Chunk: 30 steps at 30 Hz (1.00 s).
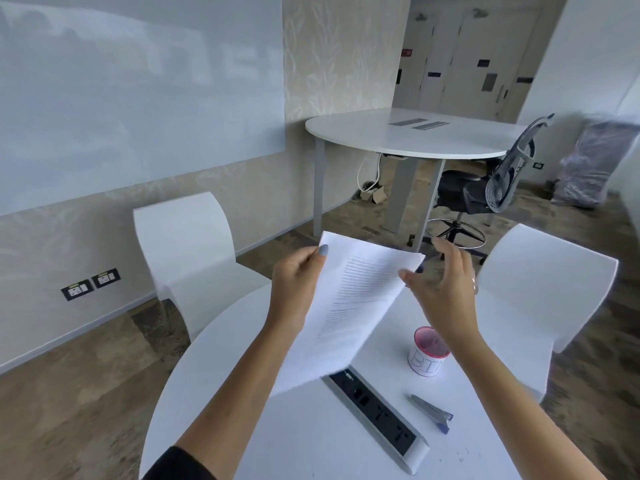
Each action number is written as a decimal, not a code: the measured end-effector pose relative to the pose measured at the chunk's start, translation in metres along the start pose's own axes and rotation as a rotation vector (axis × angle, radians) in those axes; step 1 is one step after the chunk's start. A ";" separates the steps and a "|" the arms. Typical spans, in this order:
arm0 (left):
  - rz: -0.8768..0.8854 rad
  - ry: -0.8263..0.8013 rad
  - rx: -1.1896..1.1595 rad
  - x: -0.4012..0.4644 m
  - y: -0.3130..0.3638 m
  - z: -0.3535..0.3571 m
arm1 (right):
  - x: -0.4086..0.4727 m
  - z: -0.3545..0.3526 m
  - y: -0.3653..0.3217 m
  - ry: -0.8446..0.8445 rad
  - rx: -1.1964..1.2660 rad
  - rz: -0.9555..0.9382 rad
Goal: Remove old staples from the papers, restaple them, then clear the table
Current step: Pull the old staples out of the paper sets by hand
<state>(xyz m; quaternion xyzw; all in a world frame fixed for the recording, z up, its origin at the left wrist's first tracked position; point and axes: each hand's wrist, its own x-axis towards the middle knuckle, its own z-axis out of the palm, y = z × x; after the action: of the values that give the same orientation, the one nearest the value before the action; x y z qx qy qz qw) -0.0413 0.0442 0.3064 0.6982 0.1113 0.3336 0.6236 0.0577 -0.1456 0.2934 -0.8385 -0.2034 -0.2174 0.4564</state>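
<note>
A stack of printed papers (349, 306) hangs tilted in the air above the round white table (311, 441). My left hand (298, 282) pinches its upper left edge. My right hand (443, 289) hovers at the top right corner with fingers spread, thumb touching or just short of the sheet's edge. A blue and grey stapler (433, 412) lies on the table at the right. A small white cup with a pink rim (429, 351), marked with letters, stands behind the stapler, partly hidden by my right forearm.
A grey power socket strip (377, 414) is set into the table's middle. Two white chairs (194, 247) (540, 289) stand at the far side. Farther back are another white table (408, 133) and a black office chair (485, 188).
</note>
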 end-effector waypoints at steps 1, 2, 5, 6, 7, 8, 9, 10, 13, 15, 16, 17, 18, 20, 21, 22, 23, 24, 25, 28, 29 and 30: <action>0.007 -0.004 -0.002 -0.001 0.004 0.003 | 0.006 -0.002 -0.015 0.023 -0.015 -0.105; 0.007 -0.001 -0.007 -0.001 0.007 0.007 | 0.011 -0.003 -0.030 0.022 -0.022 -0.214; -0.017 -0.013 -0.036 -0.003 0.020 0.017 | 0.023 -0.003 -0.060 -0.095 -0.059 -0.410; -0.020 -0.025 -0.047 -0.004 0.024 0.020 | 0.026 -0.003 -0.066 -0.159 -0.043 -0.399; -0.027 -0.041 -0.066 -0.005 0.029 0.021 | 0.030 -0.004 -0.071 -0.225 0.013 -0.358; -0.052 -0.063 -0.098 -0.005 0.034 0.022 | 0.034 -0.007 -0.077 -0.294 0.113 -0.288; -0.101 -0.096 -0.140 -0.006 0.039 0.022 | 0.037 -0.012 -0.082 -0.368 0.233 -0.200; -0.163 -0.137 -0.194 -0.006 0.043 0.020 | 0.041 -0.017 -0.085 -0.426 0.354 -0.126; -0.336 -0.304 -0.357 -0.004 0.051 0.012 | 0.045 -0.029 -0.083 -0.518 0.592 -0.024; -0.350 -0.402 -0.354 -0.003 0.055 0.008 | 0.044 -0.032 -0.082 -0.570 0.692 -0.015; -0.347 -0.438 -0.338 -0.004 0.058 0.007 | 0.042 -0.033 -0.080 -0.590 0.731 -0.017; -0.347 -0.468 -0.325 -0.005 0.060 0.006 | 0.042 -0.033 -0.078 -0.601 0.764 -0.021; -0.348 -0.490 -0.320 -0.006 0.062 0.007 | 0.041 -0.034 -0.076 -0.605 0.789 -0.025; -0.350 -0.514 -0.312 -0.008 0.064 0.008 | 0.041 -0.034 -0.073 -0.596 0.816 -0.041; -0.352 -0.520 -0.311 -0.008 0.065 0.009 | 0.040 -0.034 -0.072 -0.586 0.829 -0.048; -0.357 -0.523 -0.316 -0.009 0.066 0.009 | 0.040 -0.034 -0.071 -0.575 0.842 -0.051; -0.360 -0.520 -0.322 -0.010 0.066 0.010 | 0.039 -0.034 -0.070 -0.567 0.854 -0.057; -0.366 -0.513 -0.329 -0.010 0.066 0.011 | 0.038 -0.035 -0.069 -0.559 0.867 -0.066; -0.370 -0.508 -0.337 -0.010 0.066 0.011 | 0.038 -0.035 -0.069 -0.552 0.881 -0.071; -0.372 -0.505 -0.344 -0.009 0.065 0.013 | 0.036 -0.037 -0.069 -0.527 0.905 -0.090; -0.369 -0.498 -0.345 -0.010 0.066 0.013 | 0.035 -0.037 -0.069 -0.515 0.900 -0.103; -0.359 -0.483 -0.335 -0.011 0.067 0.014 | 0.034 -0.037 -0.069 -0.500 0.892 -0.115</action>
<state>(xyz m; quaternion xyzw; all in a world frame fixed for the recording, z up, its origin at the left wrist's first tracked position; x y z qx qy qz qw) -0.0586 0.0133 0.3665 0.6143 0.0253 0.0575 0.7866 0.0423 -0.1378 0.3769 -0.5760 -0.4253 0.0729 0.6943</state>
